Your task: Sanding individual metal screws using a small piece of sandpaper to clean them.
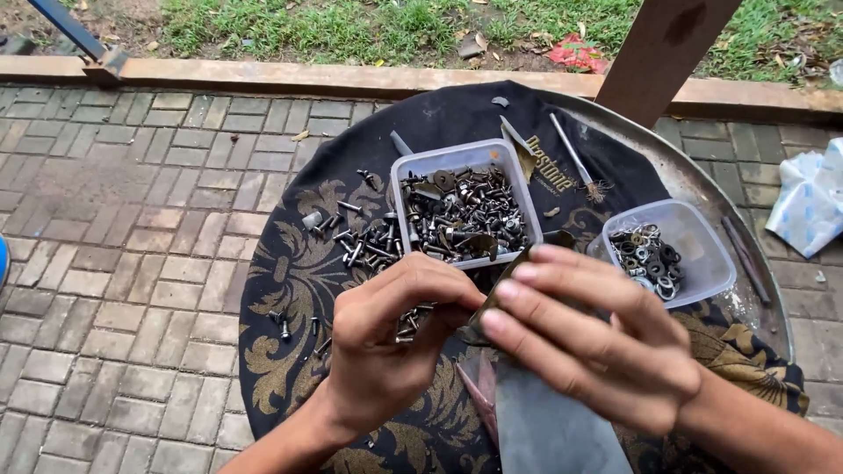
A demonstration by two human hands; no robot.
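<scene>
At lower centre, a thin dark metal strip [496,294] is grasped by the right hand [597,338], while the left hand [391,338] pinches its lower end. Above them a clear tub of bolts [461,211] sits on a black patterned cloth [299,272]; a tub of washers [667,250] stands right.

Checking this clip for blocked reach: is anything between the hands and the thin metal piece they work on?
Nothing visible: left hand and right hand both already pinch the thin metal piece, above the dark patterned cloth.

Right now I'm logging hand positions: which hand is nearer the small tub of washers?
Right. The right hand sits just below-left of the small tub of washers; the left hand is farther left, beyond the right hand.
</scene>
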